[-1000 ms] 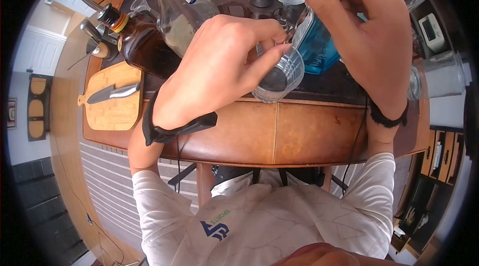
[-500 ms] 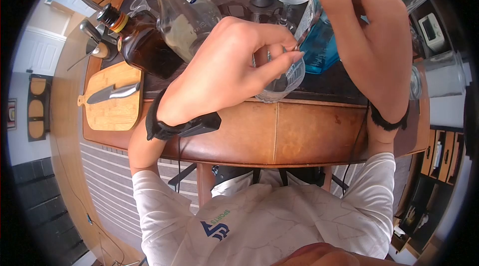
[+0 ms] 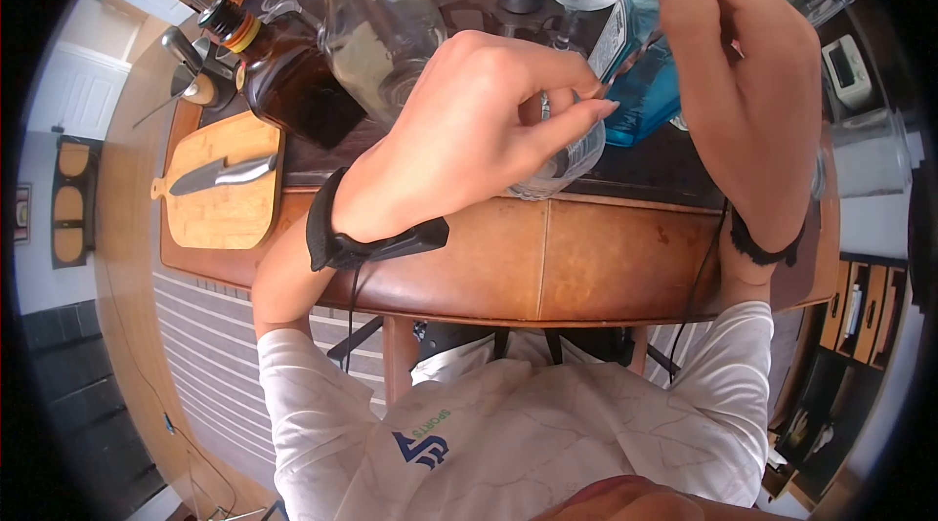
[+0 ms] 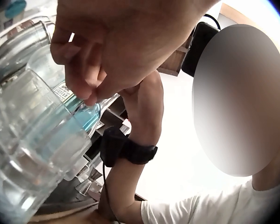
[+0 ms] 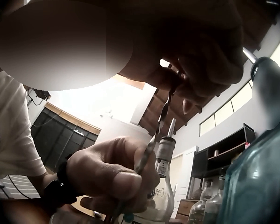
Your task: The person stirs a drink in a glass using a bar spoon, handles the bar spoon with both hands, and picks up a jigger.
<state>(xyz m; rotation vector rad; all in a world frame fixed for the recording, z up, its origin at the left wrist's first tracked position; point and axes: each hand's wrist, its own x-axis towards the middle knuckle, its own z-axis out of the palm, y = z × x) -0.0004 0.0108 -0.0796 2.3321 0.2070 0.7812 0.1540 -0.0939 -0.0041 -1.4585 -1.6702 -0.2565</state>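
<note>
1. Left hand [image 3: 469,135]: fingers nearly closed, pinching twisted metal stem [image 3: 637,62] low.
2. Right hand [image 3: 747,96]: fingers curled, gripping stem higher up.
3. Glass [image 3: 565,177] stood by tabletop's [image 3: 674,172] near edge, around its middle; stem's lower end apparently inside.
4. Judged midway: stem in hand, release left.

White T-shirt, blue logo, green "SPORTS", 2 black wristbands

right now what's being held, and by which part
A twisted metal rod: left hand pinches it lower down, right hand holds it higher up.
</note>
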